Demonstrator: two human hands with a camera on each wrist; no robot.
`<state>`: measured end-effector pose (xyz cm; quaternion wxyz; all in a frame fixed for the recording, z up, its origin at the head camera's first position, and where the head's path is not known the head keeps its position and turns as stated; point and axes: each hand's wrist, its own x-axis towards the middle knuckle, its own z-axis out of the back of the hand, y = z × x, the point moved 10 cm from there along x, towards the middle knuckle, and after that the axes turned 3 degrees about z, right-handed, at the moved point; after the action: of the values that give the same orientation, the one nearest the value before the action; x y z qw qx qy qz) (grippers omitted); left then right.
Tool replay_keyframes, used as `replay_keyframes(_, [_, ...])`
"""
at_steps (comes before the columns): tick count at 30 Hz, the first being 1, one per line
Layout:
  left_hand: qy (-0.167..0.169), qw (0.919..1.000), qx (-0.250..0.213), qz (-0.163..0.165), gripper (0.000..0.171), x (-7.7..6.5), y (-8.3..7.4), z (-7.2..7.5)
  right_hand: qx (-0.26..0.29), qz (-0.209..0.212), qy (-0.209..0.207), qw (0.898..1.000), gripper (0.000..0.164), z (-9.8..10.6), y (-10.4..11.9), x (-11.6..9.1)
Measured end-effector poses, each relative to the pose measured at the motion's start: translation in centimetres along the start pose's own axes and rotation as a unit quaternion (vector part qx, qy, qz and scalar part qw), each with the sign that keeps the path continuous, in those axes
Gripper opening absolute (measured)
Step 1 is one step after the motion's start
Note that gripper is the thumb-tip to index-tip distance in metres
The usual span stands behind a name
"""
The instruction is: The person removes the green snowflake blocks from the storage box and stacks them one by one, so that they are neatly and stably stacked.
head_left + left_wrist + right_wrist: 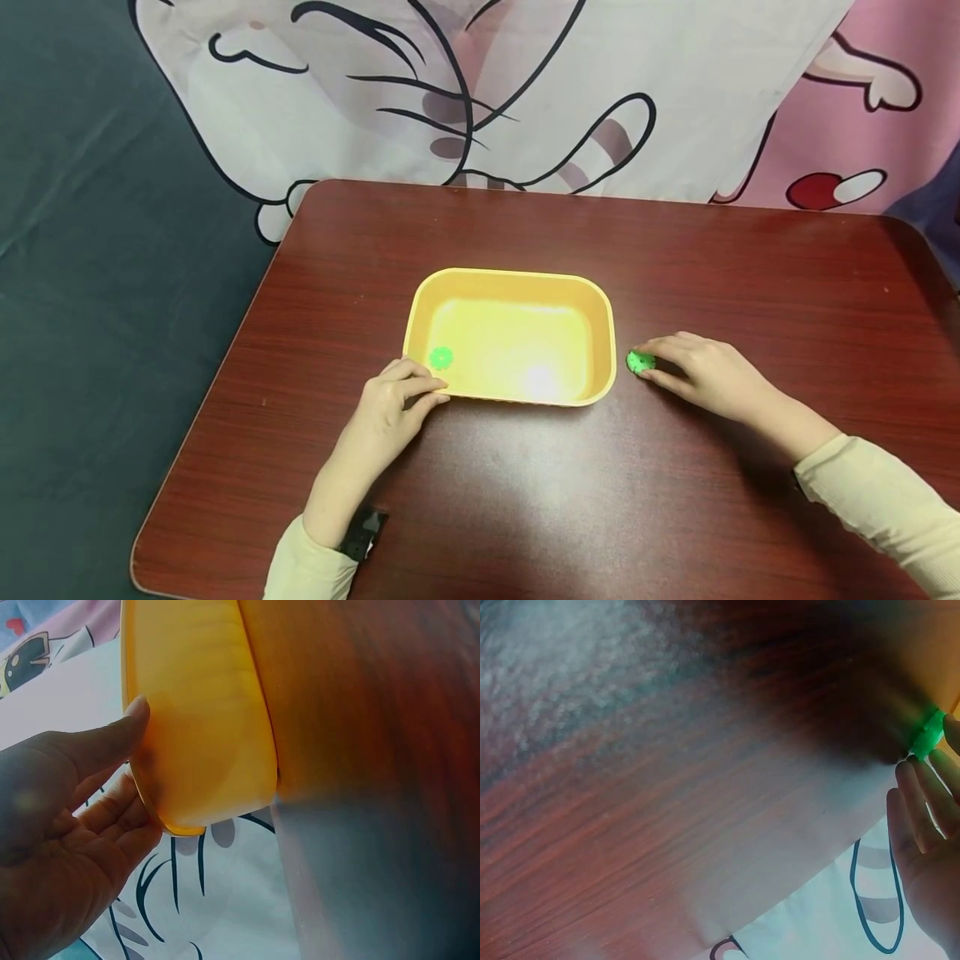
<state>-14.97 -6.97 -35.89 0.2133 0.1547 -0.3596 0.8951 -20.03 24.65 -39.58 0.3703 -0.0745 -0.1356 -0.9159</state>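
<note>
A yellow rectangular plastic basin (pixel 517 395) stands on the table, its wall also filling the upper part of the left wrist view. My left hand (pixel 393 402) pinches the near-left corner of its rim, thumb outside and fingers over the edge. Inside, near that corner, lies a flat green flower-shaped piece (pixel 441 358). To the right of the basin my right hand (pixel 701 372) pinches a second green notched disc (pixel 641 362) between thumb and fingers, a short way from the basin's wall. In the right wrist view this green disc (pixel 928 735) shows edge-on at the fingertips.
The dark red-brown wooden table (pixel 540 500) has rounded corners. Behind it hangs a cloth (pixel 540 100) printed with cartoon figures. A dark green cloth (pixel 97 333) lies along the left side. A black strap (pixel 363 533) shows at the left wrist.
</note>
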Motion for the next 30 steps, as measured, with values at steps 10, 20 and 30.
replay_keyframes(10, [0.001,1.0,-0.004,0.005,0.017,0.07,0.03,-0.03,0.004,0.017,-0.001,1.0,0.033,-0.07,0.26,0.1])
replay_keyframes(20, [0.001,0.9999,-0.011,0.007,0.017,0.13,0.09,0.0,0.008,0.039,-0.006,0.999,0.035,-0.03,0.57,0.09])
replay_keyframes(30, [-0.001,0.9999,-0.014,0.008,0.016,0.13,0.07,0.03,0.006,0.035,0.004,0.999,0.04,-0.31,0.47,0.06])
